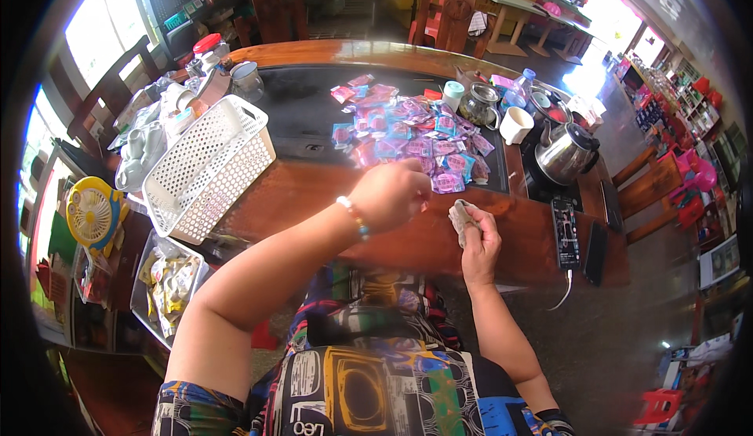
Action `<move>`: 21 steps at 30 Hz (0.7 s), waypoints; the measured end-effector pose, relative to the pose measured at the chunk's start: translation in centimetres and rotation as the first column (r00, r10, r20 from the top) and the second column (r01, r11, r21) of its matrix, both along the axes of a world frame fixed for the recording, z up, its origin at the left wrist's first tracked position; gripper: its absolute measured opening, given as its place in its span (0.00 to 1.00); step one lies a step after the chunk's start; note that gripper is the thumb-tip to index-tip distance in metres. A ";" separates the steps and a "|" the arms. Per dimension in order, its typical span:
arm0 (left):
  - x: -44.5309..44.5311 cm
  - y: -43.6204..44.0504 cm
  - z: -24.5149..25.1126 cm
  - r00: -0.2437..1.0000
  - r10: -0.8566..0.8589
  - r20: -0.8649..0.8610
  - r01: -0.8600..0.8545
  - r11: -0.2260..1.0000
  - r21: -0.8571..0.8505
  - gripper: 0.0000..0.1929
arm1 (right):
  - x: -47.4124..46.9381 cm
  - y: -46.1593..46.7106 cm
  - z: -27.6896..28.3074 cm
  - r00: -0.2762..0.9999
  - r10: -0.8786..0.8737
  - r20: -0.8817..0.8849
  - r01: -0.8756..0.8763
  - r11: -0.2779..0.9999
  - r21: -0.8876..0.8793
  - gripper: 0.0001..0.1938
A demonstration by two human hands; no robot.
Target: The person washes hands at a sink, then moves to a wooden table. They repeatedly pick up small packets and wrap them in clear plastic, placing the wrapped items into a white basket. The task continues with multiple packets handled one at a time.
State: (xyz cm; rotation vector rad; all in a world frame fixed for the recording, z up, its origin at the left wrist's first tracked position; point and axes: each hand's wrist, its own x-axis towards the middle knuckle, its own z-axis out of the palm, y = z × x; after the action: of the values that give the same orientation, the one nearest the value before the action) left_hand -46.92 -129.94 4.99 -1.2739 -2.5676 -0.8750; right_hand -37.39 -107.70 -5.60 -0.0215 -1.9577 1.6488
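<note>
A heap of small pink, purple and blue plastic packets [412, 130] lies on the dark inset of the wooden table [317, 200]. My left hand [391, 194], with a beaded bracelet [355, 219] on its wrist, hangs slightly blurred over the near side of the heap, fingers curled; whether it holds something small I cannot tell. To its right, my right hand [481, 242] grips a crumpled greyish cloth-like piece [462, 222] between thumb and fingers above the table's near edge. An upright white perforated plastic basket [209, 168] stands left of the heap.
A white mug [516, 125], a glass teapot [479, 105] and a steel kettle [566, 152] stand at the right, with a phone on a cable [565, 234] nearer me. Glass jars and bagged cups crowd the left. A bin of wrappers [170, 286] sits low left, near a yellow fan [93, 215].
</note>
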 end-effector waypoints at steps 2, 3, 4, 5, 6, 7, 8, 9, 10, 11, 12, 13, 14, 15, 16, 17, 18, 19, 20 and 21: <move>0.6 -1.4 -0.9 0.997 0.013 -0.071 -0.002 0.988 0.152 0.02 | -0.4 0.6 -1.1 0.998 -0.018 -0.056 0.019 0.999 0.026 0.14; 1.2 -2.3 -1.9 0.998 0.029 -0.059 -0.019 0.986 0.168 0.02 | -0.3 0.4 -0.8 1.000 0.007 -0.031 -0.007 1.000 0.001 0.14; 2.3 -3.5 -3.4 0.998 0.048 -0.050 -0.038 0.983 0.182 0.02 | 0.0 0.0 -0.4 0.999 0.035 -0.009 -0.035 0.999 -0.028 0.15; 3.4 -4.5 -5.0 0.997 0.063 -0.041 -0.054 0.979 0.198 0.03 | 0.1 -0.3 0.1 0.998 0.061 0.012 -0.060 0.997 -0.055 0.15; 4.3 -5.9 -6.6 0.996 0.085 0.013 -0.086 0.984 0.157 0.03 | 0.1 -0.8 0.5 0.999 0.047 -0.016 -0.047 0.998 0.038 0.14; 4.9 -6.7 -8.0 0.993 0.099 0.066 -0.106 0.987 0.119 0.04 | -0.6 -0.3 -1.0 0.999 0.034 -0.011 -0.033 0.997 0.072 0.12; 5.3 -6.7 -9.2 0.996 0.087 0.020 -0.089 0.982 0.169 0.04 | -1.2 -0.2 -1.9 0.998 0.010 -0.057 0.003 0.977 0.211 0.11; 5.8 -6.8 -9.6 0.996 0.083 -0.022 -0.076 0.973 0.218 0.04 | -1.0 -0.9 -1.2 0.999 0.000 -0.052 0.014 0.962 0.272 0.13; 6.0 -6.7 -9.9 0.994 0.089 -0.058 -0.076 0.976 0.204 0.06 | -1.0 -1.6 -0.5 0.999 -0.010 -0.050 0.026 0.944 0.330 0.16; 6.1 -6.4 -10.0 0.992 0.093 -0.086 -0.074 0.975 0.208 0.06 | -1.0 -2.3 -0.1 0.997 0.037 -0.072 -0.005 0.912 0.409 0.12; 6.2 -6.3 -10.0 0.988 0.104 -0.112 -0.079 0.975 0.208 0.06 | -0.9 -4.0 1.4 0.982 0.087 -0.170 0.013 0.858 0.514 0.12; 6.3 -6.3 -10.0 0.984 0.116 -0.138 -0.085 0.974 0.209 0.06 | -1.0 -5.6 2.7 0.954 0.147 -0.261 0.044 0.793 0.608 0.13; 6.2 -6.2 -10.1 0.986 0.104 -0.133 -0.072 0.972 0.224 0.06 | -1.3 -6.6 1.9 0.953 0.221 -0.206 -0.025 0.737 0.676 0.14; 6.2 -6.1 -9.9 0.989 0.101 -0.111 -0.074 0.971 0.227 0.06 | -1.3 -7.4 1.3 0.947 0.289 -0.144 -0.093 0.672 0.734 0.15; 6.2 -6.1 -9.7 0.991 0.098 -0.088 -0.075 0.970 0.230 0.06 | -1.3 -7.7 1.0 0.961 0.240 -0.139 -0.047 0.632 0.773 0.15; 6.2 -6.3 -9.5 0.993 0.099 -0.066 -0.082 0.969 0.234 0.06 | -1.6 -7.6 1.0 0.968 0.221 -0.116 -0.048 0.620 0.783 0.15; 6.2 -6.5 -9.9 0.994 0.101 -0.037 -0.089 0.967 0.239 0.07 | -2.0 -7.1 1.2 0.975 0.201 -0.093 -0.049 0.608 0.792 0.15; 6.2 -6.8 -9.9 0.993 0.105 -0.052 -0.090 0.968 0.235 0.07 | -2.4 -6.6 1.3 0.981 0.181 -0.070 -0.052 0.596 0.802 0.15; 6.2 -6.6 -9.9 0.992 0.107 -0.064 -0.089 0.967 0.238 0.07 | -2.9 -6.0 1.2 0.988 0.143 -0.054 -0.049 0.627 0.777 0.15; 6.2 -6.6 -10.0 0.991 0.109 -0.076 -0.088 0.967 0.240 0.07 | -3.3 -5.6 1.1 0.989 0.130 -0.077 -0.026 0.647 0.762 0.15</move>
State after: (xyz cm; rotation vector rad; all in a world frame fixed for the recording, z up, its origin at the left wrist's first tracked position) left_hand -40.68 -136.50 -5.01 -1.0823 -2.3523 -1.0427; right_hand -40.66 -113.28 -4.48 0.4892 -2.4201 0.7111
